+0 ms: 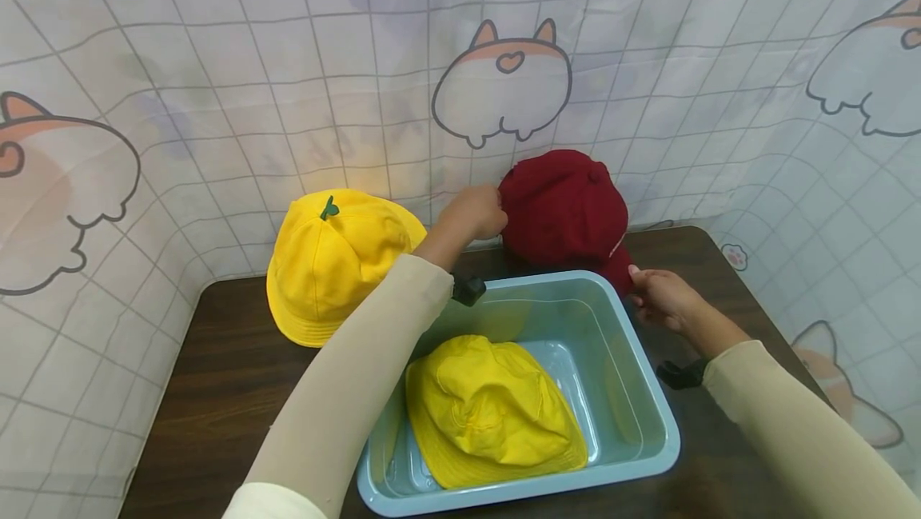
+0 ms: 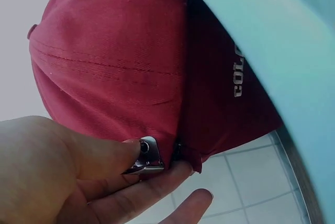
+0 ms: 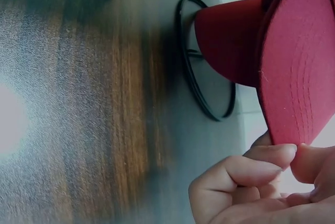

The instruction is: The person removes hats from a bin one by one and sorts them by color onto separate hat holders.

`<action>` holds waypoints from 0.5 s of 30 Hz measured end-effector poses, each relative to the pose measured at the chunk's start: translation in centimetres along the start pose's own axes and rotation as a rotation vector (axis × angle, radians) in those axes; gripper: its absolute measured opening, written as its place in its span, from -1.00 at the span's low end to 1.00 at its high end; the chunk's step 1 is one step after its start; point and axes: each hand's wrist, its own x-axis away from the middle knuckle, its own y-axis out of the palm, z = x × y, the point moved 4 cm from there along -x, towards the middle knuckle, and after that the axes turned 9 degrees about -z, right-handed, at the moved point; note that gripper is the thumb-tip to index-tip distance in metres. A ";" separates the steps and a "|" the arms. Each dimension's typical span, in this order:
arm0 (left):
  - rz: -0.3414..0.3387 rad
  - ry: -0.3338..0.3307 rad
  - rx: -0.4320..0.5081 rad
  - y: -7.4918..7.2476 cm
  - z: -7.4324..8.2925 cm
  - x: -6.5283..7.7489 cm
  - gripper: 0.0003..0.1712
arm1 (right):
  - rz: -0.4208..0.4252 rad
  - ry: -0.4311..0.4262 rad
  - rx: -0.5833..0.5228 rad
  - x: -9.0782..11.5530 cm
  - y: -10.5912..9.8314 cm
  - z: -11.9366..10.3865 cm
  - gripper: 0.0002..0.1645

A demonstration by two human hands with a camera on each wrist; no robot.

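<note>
A dark red baseball cap (image 1: 564,211) is held behind the far side of the light blue tub. My left hand (image 1: 475,211) pinches the cap's back strap, the thumb lying at its metal buckle (image 2: 150,152) in the left wrist view. At the other end my right hand (image 1: 665,299) grips the edge of the cap's brim (image 3: 296,93) between thumb and bent fingers. White lettering (image 2: 238,75) shows on the cap's side. Inside the tub (image 1: 651,415) lies a yellow bucket hat (image 1: 496,407), crown up.
A second yellow hat (image 1: 338,251) with a green sprout on top stands at the table's back left, partly behind my left arm. Below the red cap, a thin black ring stand (image 3: 191,77) appears in the right wrist view. A patterned curtain (image 1: 388,103) closes off the dark wood table (image 1: 223,391).
</note>
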 end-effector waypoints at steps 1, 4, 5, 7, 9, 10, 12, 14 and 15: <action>-0.001 -0.004 0.002 0.0 0.0 0.1 -0.86 | -0.005 0.001 -0.005 0.0 0.0 0.0 -0.41; -0.001 -0.007 0.003 -0.1 0.0 0.3 -0.86 | -0.007 0.013 0.004 0.2 -0.1 -0.2 -0.38; 0.001 -0.006 0.001 -0.1 0.0 0.3 -0.86 | -0.001 0.020 0.016 0.2 -0.2 -0.2 -0.36; 0.013 -0.001 -0.001 -0.2 0.1 0.6 -0.87 | 0.007 0.034 0.065 0.4 -0.3 -0.3 -0.30; 0.035 0.004 -0.001 -0.3 0.3 0.9 -0.86 | 0.016 0.040 0.114 0.6 -0.3 -0.7 -0.27; 0.046 0.000 0.000 -0.4 0.4 1.1 -0.86 | 0.024 0.039 0.139 0.8 -0.3 -0.9 -0.26; 0.072 -0.014 -0.004 -0.7 0.7 1.6 -0.86 | 0.025 0.031 0.197 1.0 -0.3 -1.7 -0.26; 0.102 -0.029 -0.020 -1.1 0.9 2.1 -0.82 | 0.038 0.006 0.229 1.4 -0.2 -2.6 -0.24; 0.109 -0.037 -0.025 -1.3 1.1 2.5 -0.79 | 0.055 -0.006 0.251 1.6 -0.1 -3.1 -0.23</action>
